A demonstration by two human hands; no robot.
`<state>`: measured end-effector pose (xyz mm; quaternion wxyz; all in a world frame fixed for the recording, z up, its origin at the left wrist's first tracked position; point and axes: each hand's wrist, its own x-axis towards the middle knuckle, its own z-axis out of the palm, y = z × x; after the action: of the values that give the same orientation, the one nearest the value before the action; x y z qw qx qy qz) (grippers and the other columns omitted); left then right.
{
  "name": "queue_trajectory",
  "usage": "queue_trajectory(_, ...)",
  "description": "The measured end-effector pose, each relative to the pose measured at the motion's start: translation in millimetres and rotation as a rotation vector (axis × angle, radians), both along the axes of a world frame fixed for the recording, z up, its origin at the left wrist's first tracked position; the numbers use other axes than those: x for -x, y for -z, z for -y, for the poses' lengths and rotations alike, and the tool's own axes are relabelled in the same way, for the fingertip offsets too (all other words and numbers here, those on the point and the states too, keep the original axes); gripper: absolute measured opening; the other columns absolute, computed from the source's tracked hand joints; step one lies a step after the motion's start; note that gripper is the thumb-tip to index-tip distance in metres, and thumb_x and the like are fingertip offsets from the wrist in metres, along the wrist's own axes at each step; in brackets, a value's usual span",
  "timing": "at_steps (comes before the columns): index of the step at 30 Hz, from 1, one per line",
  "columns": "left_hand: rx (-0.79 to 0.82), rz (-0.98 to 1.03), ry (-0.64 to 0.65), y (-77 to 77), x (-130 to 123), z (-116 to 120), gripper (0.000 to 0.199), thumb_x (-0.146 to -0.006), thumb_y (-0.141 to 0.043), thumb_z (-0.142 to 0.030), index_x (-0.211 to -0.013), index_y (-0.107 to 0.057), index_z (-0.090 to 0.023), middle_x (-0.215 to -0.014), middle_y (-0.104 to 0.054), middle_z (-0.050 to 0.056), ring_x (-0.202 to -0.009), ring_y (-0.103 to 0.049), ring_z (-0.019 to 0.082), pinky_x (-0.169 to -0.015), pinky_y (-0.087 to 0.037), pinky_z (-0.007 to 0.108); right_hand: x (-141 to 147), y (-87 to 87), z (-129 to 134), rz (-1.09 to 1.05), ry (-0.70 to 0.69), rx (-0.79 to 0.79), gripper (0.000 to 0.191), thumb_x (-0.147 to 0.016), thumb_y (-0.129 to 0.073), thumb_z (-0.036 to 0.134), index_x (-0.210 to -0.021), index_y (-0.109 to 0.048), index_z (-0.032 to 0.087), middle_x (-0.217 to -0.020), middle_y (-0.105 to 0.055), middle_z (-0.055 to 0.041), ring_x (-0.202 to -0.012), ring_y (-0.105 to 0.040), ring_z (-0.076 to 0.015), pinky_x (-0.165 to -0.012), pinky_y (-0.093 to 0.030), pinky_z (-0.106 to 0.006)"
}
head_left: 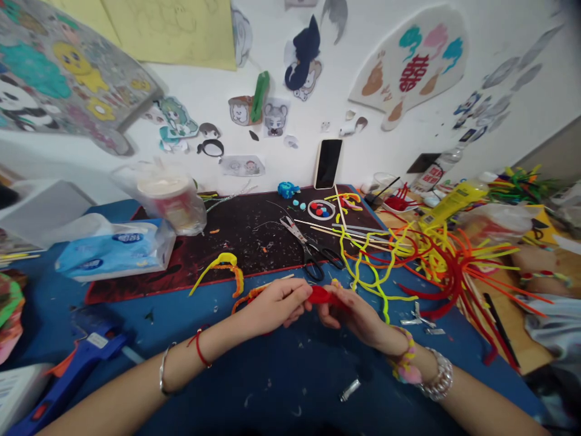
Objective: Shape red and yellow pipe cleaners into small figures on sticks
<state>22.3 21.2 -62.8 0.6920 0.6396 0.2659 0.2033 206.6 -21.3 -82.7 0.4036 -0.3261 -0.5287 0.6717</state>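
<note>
Between my two hands, above the blue table, is a red pipe cleaner (320,295) bent into a small rounded shape. My left hand (287,303) pinches its left end between thumb and fingers. On its other side, my right hand (351,310) is closed on it, and part of the red length lies along the fingers. Just beyond my hands are black-handled scissors (313,248) with the blades slightly apart. An orange pipe cleaner (247,298) is partly hidden behind my left hand. Yellow pipe cleaners (372,266) lie beyond my right hand.
A blue glue gun (86,357) lies at left, near a tissue pack (118,245) and a bagged cup (170,197). A phone (327,163) leans on the wall. Red and orange pipe cleaners (454,272) pile up at right, near another person's arm (540,263).
</note>
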Motion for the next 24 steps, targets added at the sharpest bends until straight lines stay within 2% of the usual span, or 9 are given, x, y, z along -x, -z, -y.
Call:
queue_trajectory(2,-0.103,-0.073,0.014,-3.0,1,0,0.037,-0.090,-0.031,-0.044,-0.070,-0.044,-0.016,-0.050,-0.035,-0.007,-0.042,-0.033,0.006,-0.043,-0.031,0.019,0,-1.0,1,0.036,0.002,-0.012,0.044,-0.086,-0.035,0.052,-0.084,-0.054,0.012,-0.061,-0.044,0.0016,-0.047,-0.033,-0.0079,-0.049,-0.026,-0.025)
queue_trajectory(3,-0.216,-0.131,0.004,-5.2,1,1,0.036,-0.091,-0.030,-0.041,-0.069,-0.044,-0.016,-0.052,-0.038,-0.006,-0.044,-0.036,0.006,-0.045,-0.032,0.019,-1,-0.7,1,0.063,0.010,-0.023,0.041,-0.087,-0.037,0.050,-0.080,-0.053,0.013,-0.060,-0.043,0.0021,-0.049,-0.034,-0.0080,-0.050,-0.027,-0.025)
queue_trajectory(6,-0.674,-0.323,-0.060,-10.8,3,2,0.031,-0.092,-0.030,-0.034,-0.077,-0.050,-0.016,-0.068,-0.052,-0.002,-0.059,-0.047,0.010,-0.056,-0.036,0.023,-1,2.6,0,0.087,0.047,-0.034,0.036,-0.088,-0.041,0.045,-0.069,-0.048,0.015,-0.057,-0.040,0.0035,-0.051,-0.035,-0.0078,-0.052,-0.027,-0.025)
queue_trajectory(8,-0.950,-0.422,-0.076,-12.5,4,3,0.026,-0.091,-0.032,-0.034,-0.088,-0.051,-0.016,-0.077,-0.057,0.001,-0.066,-0.052,0.013,-0.060,-0.038,0.025,-1,4.8,-1,0.055,0.059,0.002,0.035,-0.088,-0.041,0.044,-0.068,-0.046,0.015,-0.057,-0.038,0.0040,-0.050,-0.034,-0.0073,-0.049,-0.026,-0.023)
queue_trajectory(11,-1.328,-0.540,-0.088,-12.2,5,5,0.027,-0.090,-0.033,-0.036,-0.089,-0.050,-0.015,-0.076,-0.058,0.002,-0.066,-0.055,0.017,-0.056,-0.037,0.028,1,5.2,-1,-0.006,0.050,0.090,0.035,-0.088,-0.042,0.044,-0.069,-0.045,0.015,-0.054,-0.037,0.0050,-0.047,-0.032,-0.0068,-0.046,-0.024,-0.022)
queue_trajectory(14,-1.634,-0.616,-0.116,-10.9,5,6,0.020,-0.090,-0.034,-0.029,-0.085,-0.049,-0.016,-0.068,-0.055,0.001,-0.062,-0.054,0.017,-0.052,-0.034,0.030,3,3.7,0,-0.068,0.015,0.162,0.036,-0.087,-0.043,0.045,-0.066,-0.045,0.015,-0.048,-0.034,0.0067,-0.041,-0.031,-0.0058,-0.042,-0.025,-0.021)
queue_trajectory(16,-1.760,-0.652,-0.126,-9.9,5,8,0.014,-0.088,-0.038,-0.023,-0.088,-0.049,-0.015,-0.066,-0.053,0.000,-0.060,-0.053,0.016,-0.052,-0.032,0.030,4,3.3,2,-0.119,-0.011,0.218,0.035,-0.087,-0.044,0.043,-0.067,-0.046,0.015,-0.045,-0.035,0.0073,-0.039,-0.031,-0.0051,-0.040,-0.026,-0.020)
queue_trajectory(19,-1.853,-0.695,-0.148,-7.6,5,9,0.013,-0.088,-0.039,-0.017,-0.094,-0.049,-0.013,-0.067,-0.052,0.000,-0.060,-0.051,0.015,-0.051,-0.031,0.030,5,3.6,4,-0.193,-0.076,0.306,0.031,-0.089,-0.042,0.041,-0.073,-0.049,0.015,-0.044,-0.037,0.0077,-0.035,-0.032,-0.0048,-0.038,-0.028,-0.018)
queue_trajectory(24,-1.889,-0.643,-0.214,-2.5,3,8,0.013,-0.087,-0.038,-0.015,-0.079,-0.048,-0.015,-0.060,-0.049,-0.001,-0.054,-0.048,0.014,-0.051,-0.028,0.030,5,3.0,6,-0.268,-0.194,0.341,0.024,-0.089,-0.043,0.037,-0.086,-0.051,0.014,-0.047,-0.042,0.0075,-0.035,-0.036,-0.0047,-0.038,-0.035,-0.018)
